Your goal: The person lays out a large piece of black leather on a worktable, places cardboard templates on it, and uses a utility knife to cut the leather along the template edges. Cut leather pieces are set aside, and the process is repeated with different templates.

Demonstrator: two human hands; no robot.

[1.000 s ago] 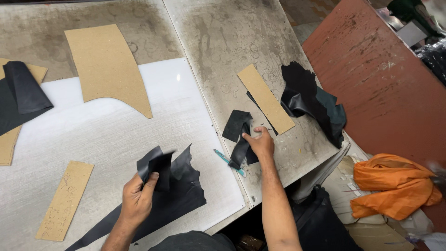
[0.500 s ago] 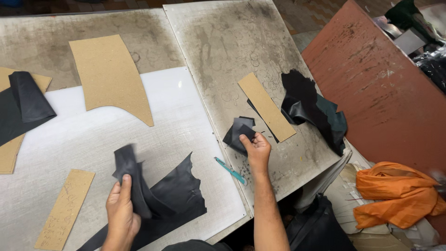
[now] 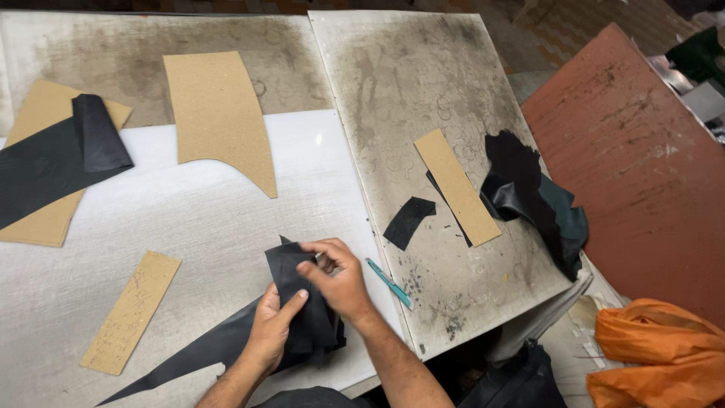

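Hands meet over a black leather piece at the near edge of the white cutting board: left hand cups it from below, right hand pinches its upper edge (fingers closed on it). Just beside lies a teal knife; a careless sweep of the right forearm could likely knock it off. Farther: small black offcut, cardboard strip pattern, large cardboard pattern.

The right hand has left the small black cut piece — that piece now lies flat and alone, up and to the right of the hand. Both hands now meet on the black leather; the left hand grips it from below.
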